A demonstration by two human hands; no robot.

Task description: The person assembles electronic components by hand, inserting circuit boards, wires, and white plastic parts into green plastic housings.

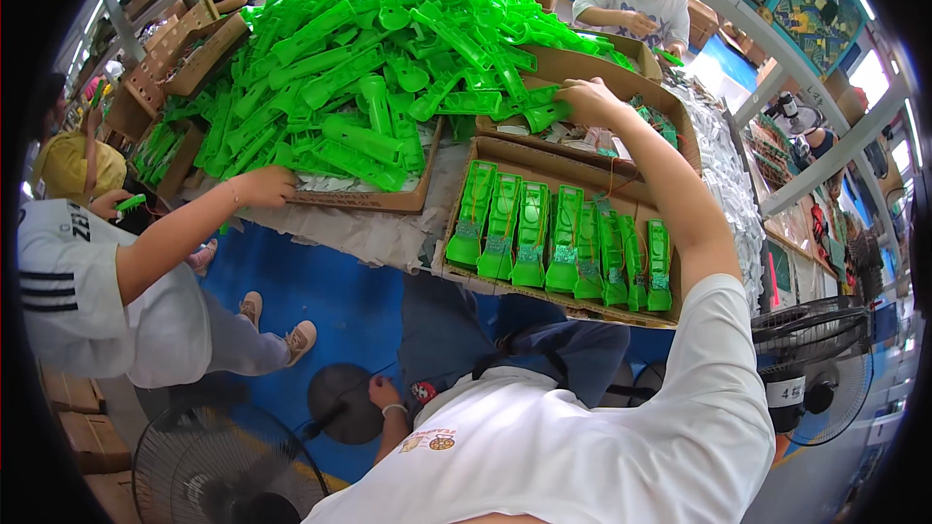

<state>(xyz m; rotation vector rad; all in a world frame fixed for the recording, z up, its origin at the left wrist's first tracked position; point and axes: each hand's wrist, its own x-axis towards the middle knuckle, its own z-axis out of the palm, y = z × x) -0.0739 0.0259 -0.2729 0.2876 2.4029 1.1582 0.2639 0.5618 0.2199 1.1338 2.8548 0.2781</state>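
Observation:
My right arm stretches forward over a cardboard tray, and my right hand is closed on the edge of a green plastic shell. Beside that shell rises a large heap of similar green shells. Nearer to me, a cardboard box holds a row of several green shells with small circuit boards and thin orange wires. Down by my lap, away from the table, my left hand is closed, its fingers curled, with nothing visible in it.
At the left, a co-worker's hand touches the heap's tray edge. Another person works across the table. Fans stand at lower left and right. A metal frame crosses the right side.

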